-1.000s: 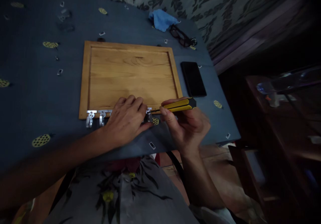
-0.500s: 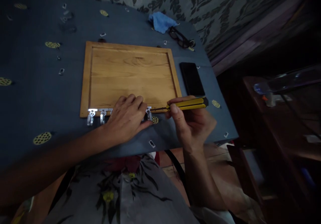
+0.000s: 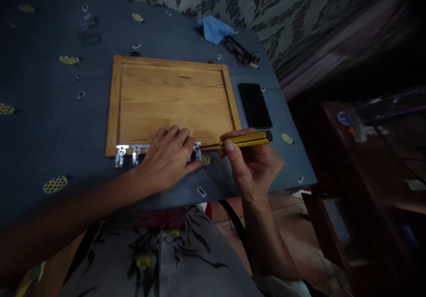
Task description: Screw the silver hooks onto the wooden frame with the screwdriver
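A framed wooden board (image 3: 176,101) lies flat on the cloth-covered table, with a metal hook rail (image 3: 136,149) along its near edge. My left hand (image 3: 169,152) is closed over the middle of the rail, fingers curled on top and thumb at the near side, so that stretch is hidden. In my right hand (image 3: 254,168) is a screwdriver (image 3: 246,139) with a yellow and black handle, pinched between thumb and fingers. Its thin shaft lies nearly level and points left, the tip at the rail's right end beside my left fingers. Whether it touches a screw is too small to tell.
A black phone (image 3: 255,105) lies right of the board. Behind it are dark glasses (image 3: 238,50) and a blue cloth (image 3: 214,29). Blurred small objects (image 3: 89,29) sit at the back left. The table's right edge borders dark wooden furniture (image 3: 362,168).
My right hand and the screwdriver have shifted slightly left, with the handle a little lower. My left hand stays on the rail, and the board has not visibly moved.
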### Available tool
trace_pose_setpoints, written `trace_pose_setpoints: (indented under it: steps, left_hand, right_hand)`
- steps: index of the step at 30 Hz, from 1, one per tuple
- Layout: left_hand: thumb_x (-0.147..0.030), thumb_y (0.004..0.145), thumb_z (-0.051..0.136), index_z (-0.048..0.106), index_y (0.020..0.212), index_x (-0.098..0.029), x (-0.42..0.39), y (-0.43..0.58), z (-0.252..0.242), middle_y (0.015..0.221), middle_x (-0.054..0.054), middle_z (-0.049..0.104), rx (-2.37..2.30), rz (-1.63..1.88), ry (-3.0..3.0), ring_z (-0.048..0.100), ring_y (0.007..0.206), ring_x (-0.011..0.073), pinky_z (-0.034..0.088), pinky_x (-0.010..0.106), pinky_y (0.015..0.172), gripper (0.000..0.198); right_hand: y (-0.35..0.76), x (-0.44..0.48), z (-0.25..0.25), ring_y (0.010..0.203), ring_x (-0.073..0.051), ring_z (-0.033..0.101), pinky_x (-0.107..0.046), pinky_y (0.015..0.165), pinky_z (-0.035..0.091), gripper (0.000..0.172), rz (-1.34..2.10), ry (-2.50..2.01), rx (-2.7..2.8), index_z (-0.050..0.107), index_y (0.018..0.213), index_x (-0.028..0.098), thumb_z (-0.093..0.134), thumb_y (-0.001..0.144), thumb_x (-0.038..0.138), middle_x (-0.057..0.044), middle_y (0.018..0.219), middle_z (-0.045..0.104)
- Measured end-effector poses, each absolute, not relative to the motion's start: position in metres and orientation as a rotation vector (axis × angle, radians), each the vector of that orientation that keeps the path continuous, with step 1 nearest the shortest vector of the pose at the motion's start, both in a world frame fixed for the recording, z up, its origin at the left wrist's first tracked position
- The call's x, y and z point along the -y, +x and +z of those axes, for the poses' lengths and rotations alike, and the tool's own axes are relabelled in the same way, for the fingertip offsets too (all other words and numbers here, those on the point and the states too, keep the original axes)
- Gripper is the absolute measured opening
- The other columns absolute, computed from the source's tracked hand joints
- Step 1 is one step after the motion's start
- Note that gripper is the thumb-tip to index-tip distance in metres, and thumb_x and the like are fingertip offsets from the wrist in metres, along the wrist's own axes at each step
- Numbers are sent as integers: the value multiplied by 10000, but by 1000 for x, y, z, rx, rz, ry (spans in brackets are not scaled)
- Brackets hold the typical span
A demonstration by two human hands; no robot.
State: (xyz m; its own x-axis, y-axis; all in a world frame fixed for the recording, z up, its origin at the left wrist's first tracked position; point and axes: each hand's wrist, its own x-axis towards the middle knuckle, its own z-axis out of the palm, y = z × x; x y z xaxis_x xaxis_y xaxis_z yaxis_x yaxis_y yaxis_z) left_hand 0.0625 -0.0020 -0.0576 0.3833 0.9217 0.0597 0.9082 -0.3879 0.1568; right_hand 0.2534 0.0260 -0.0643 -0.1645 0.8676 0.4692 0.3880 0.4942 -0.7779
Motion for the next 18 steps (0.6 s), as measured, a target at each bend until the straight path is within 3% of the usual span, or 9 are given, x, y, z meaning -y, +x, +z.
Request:
trace_pose_setpoints:
  steps: [8,18]
  left_hand:
    - [-472,951,690,676,1097,-120,3,62,-59,1071,126,673,-1669,234,2530,607,1079,332,465,435,875,382]
    - [-489,934,710,684,1077,-117,2,63,-57,1042,124,676,-1668,194,2545,620,1050,333,475,436,861,399]
  right_hand:
    - [252,-27,-65,615,-124,643,-298,605,563,52,704,-1016,1690,751,957,243,721,948,285,10,886,734]
    - [252,-28,-57,739,-167,699,-326,681,571,61,615,-1030,1825,726,900,241,707,950,272,-4,886,760]
